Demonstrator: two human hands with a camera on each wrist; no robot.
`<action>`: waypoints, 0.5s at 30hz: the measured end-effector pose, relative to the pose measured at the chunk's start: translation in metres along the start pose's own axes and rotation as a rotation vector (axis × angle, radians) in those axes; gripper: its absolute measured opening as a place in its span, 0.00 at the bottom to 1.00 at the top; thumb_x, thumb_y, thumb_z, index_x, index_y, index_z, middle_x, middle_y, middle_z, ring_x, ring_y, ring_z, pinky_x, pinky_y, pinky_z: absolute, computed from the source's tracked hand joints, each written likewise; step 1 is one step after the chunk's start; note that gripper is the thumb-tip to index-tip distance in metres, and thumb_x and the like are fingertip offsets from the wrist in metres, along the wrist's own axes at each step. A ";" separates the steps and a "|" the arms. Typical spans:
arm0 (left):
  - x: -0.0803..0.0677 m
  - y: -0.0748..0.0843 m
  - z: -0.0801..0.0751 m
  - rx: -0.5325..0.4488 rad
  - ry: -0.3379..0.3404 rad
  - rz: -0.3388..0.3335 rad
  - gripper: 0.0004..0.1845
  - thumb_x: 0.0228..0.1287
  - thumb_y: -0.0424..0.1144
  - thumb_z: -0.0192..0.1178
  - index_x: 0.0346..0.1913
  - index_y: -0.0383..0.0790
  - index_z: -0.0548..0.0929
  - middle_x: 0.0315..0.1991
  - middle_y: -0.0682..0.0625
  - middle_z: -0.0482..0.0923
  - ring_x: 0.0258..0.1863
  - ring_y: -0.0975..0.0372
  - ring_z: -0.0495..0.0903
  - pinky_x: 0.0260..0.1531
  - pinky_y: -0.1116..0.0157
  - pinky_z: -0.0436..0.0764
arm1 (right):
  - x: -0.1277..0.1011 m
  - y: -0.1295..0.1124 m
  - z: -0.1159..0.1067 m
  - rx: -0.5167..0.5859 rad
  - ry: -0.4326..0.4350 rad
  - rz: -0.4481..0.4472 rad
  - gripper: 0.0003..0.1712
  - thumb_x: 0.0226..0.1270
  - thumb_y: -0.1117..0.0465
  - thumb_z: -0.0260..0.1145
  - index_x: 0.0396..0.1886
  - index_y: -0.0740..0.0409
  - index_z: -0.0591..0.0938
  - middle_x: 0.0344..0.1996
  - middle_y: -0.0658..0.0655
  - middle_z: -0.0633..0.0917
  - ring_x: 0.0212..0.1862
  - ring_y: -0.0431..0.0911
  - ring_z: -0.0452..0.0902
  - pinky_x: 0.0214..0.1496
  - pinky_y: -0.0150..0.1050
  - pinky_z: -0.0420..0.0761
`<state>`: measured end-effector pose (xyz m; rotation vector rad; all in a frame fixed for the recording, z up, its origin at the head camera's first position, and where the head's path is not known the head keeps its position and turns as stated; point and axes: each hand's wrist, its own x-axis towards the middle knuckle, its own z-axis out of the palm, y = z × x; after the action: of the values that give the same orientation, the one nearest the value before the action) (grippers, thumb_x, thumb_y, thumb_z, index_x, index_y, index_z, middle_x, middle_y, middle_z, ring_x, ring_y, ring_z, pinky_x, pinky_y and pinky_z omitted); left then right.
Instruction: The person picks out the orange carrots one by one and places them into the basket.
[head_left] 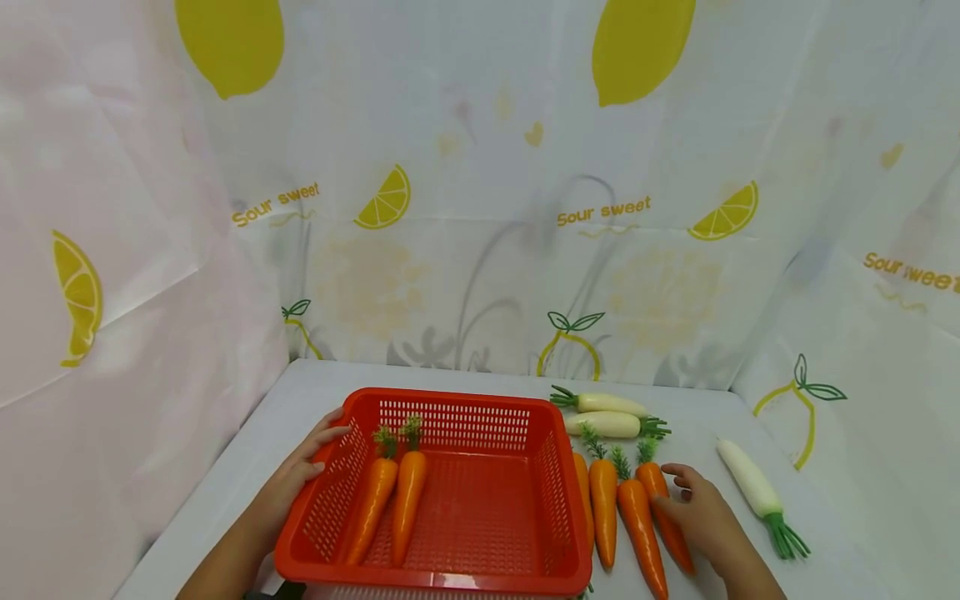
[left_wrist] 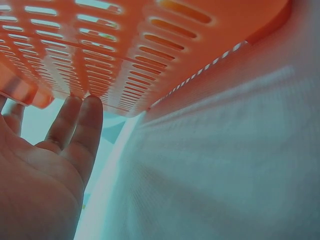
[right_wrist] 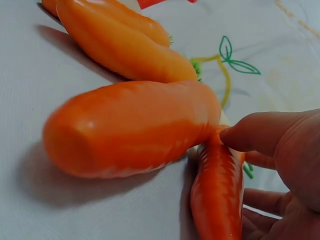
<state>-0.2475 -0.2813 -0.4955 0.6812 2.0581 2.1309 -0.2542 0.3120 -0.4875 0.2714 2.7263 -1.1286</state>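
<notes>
A pale curtain (head_left: 480, 167) printed with lemons and the words "Sour sweet" hangs round three sides of a white worktop (head_left: 315, 392). On it, nearest the person, sits a red slotted basket (head_left: 450, 408) with two carrots (head_left: 390, 500) lying side by side against its left wall, leafy ends pointing away. The left hand (head_left: 300, 475) rests against the basket's outer left wall, fingers (left_wrist: 82, 125) straight and flat on the plastic, thumb near the rim. Just right of the basket lies a row of four more carrots (head_left: 603, 500), close together. The right hand (head_left: 701, 512) lies on the rightmost carrot (head_left: 663, 508) of that row; the wrist view shows a fingertip pressed to its side and the other fingers curling round beneath it, though the carrot is not lifted clear of the cloth. Beyond the row, two white radishes (head_left: 607, 414) lie crosswise, touching each other. A third white radish (head_left: 753, 492) lies well off to the right, its green stalks toward the person.
</notes>
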 end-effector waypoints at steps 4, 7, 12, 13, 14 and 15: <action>0.001 0.001 0.000 0.000 -0.010 0.016 0.30 0.75 0.27 0.35 0.78 0.30 0.59 0.85 0.58 0.39 0.73 0.82 0.57 0.61 0.65 0.81 | 0.001 0.001 0.001 -0.001 -0.005 0.028 0.44 0.72 0.43 0.69 0.76 0.64 0.65 0.71 0.79 0.67 0.72 0.76 0.62 0.70 0.73 0.66; 0.000 0.001 0.000 0.002 -0.012 0.026 0.30 0.74 0.27 0.35 0.78 0.30 0.60 0.85 0.60 0.41 0.73 0.83 0.57 0.60 0.65 0.81 | 0.000 0.001 0.002 0.000 -0.005 0.026 0.46 0.72 0.42 0.68 0.77 0.62 0.63 0.73 0.78 0.67 0.73 0.76 0.60 0.72 0.73 0.64; 0.000 0.001 0.000 0.009 -0.005 0.017 0.30 0.74 0.27 0.36 0.78 0.30 0.60 0.85 0.59 0.40 0.73 0.82 0.58 0.59 0.65 0.82 | -0.001 0.004 0.004 0.006 -0.010 -0.018 0.45 0.73 0.44 0.67 0.80 0.58 0.61 0.75 0.76 0.66 0.74 0.75 0.61 0.70 0.73 0.66; 0.000 0.001 0.000 0.009 -0.002 0.012 0.30 0.74 0.27 0.36 0.78 0.30 0.60 0.85 0.58 0.39 0.73 0.82 0.58 0.59 0.64 0.82 | -0.001 0.004 0.005 0.009 -0.011 -0.026 0.45 0.73 0.44 0.67 0.80 0.58 0.61 0.75 0.76 0.66 0.74 0.74 0.62 0.70 0.72 0.67; 0.000 0.001 0.000 0.008 0.000 0.005 0.30 0.74 0.27 0.35 0.78 0.30 0.60 0.85 0.57 0.38 0.72 0.82 0.59 0.59 0.64 0.82 | -0.001 0.004 0.005 0.011 -0.012 -0.031 0.45 0.73 0.44 0.67 0.81 0.57 0.61 0.75 0.76 0.66 0.74 0.74 0.62 0.69 0.72 0.68; 0.000 0.001 0.000 0.004 0.002 -0.002 0.30 0.74 0.27 0.36 0.78 0.30 0.59 0.86 0.57 0.37 0.72 0.82 0.59 0.59 0.63 0.82 | -0.001 0.004 0.005 0.013 -0.014 -0.036 0.45 0.73 0.45 0.67 0.81 0.56 0.61 0.76 0.75 0.65 0.73 0.73 0.63 0.68 0.72 0.69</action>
<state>-0.2472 -0.2816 -0.4945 0.6775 2.0644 2.1276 -0.2515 0.3111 -0.4937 0.2158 2.7233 -1.1538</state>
